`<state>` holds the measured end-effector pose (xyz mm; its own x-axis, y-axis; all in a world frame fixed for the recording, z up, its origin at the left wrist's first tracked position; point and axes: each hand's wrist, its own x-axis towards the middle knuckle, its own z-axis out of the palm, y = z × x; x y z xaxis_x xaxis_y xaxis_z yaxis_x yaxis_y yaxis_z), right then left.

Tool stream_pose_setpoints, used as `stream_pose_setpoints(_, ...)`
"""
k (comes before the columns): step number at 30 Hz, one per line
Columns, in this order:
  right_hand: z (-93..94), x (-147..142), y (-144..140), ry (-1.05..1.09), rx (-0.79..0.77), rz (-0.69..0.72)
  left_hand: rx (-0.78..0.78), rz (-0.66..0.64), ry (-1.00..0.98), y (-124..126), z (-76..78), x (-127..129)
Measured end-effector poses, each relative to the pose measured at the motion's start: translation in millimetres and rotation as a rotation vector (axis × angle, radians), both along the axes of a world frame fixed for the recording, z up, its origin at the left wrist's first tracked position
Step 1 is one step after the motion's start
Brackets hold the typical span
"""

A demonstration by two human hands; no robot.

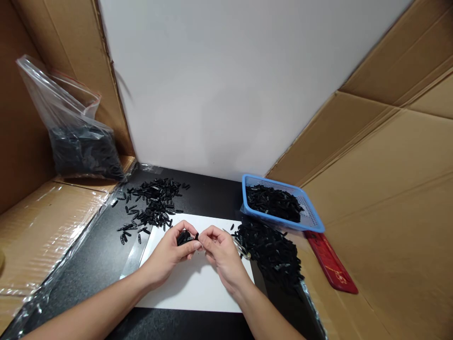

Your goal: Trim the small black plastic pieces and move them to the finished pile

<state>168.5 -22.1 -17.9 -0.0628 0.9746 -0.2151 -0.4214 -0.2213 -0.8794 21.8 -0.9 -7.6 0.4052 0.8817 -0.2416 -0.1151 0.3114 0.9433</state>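
Note:
My left hand (pixel 174 251) is closed, with several small black elongated pieces (pixel 183 237) in the curl of its fingers. One small black piece (pixel 197 236) sits between the fingertips of both hands, above the white sheet (pixel 187 288). My right hand (pixel 220 250) is closed in a pinch at that piece. A shiny metal tool (pixel 242 247) shows beside my right hand; whether it lies on the sheet or is held in the palm, I cannot tell. The exact kind of the black pieces is too small to make out.
Loose black pieces (pixel 154 198) are scattered on the dark tabletop (pixel 208 189) at left. A larger heap (pixel 271 252) lies at right, below a blue basket (pixel 316 217) of similar pieces. Also around are a clear bag (pixel 85 151), a red object (pixel 332 264) and cardboard walls (pixel 392 170).

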Motion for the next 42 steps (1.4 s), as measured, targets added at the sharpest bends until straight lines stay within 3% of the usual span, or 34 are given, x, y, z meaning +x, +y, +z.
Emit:
stream_pose_setpoints(16, -1.8, 7.5, 4.6, 0.100, -0.018, -0.032, -0.193, 0.031, -0.096, 3.1, 3.0, 1.1)
stream_pose_setpoints(27, -2.5, 4.3, 3.9, 0.182, -0.040, -0.031, -0.141, 0.024, -0.044, -0.1, 4.7, 2.1)
stream_pose_setpoints(34, -2.5, 1.3, 1.7, 0.034, -0.019, -0.009, -0.111, -0.034, -0.010, -1.4, 2.9, 2.1)
stream_pose_setpoints(42, -5.4, 7.5, 5.4, 0.101, -0.020, -0.021, -0.235, 0.005, -0.121, 0.8, 5.1, 1.1)
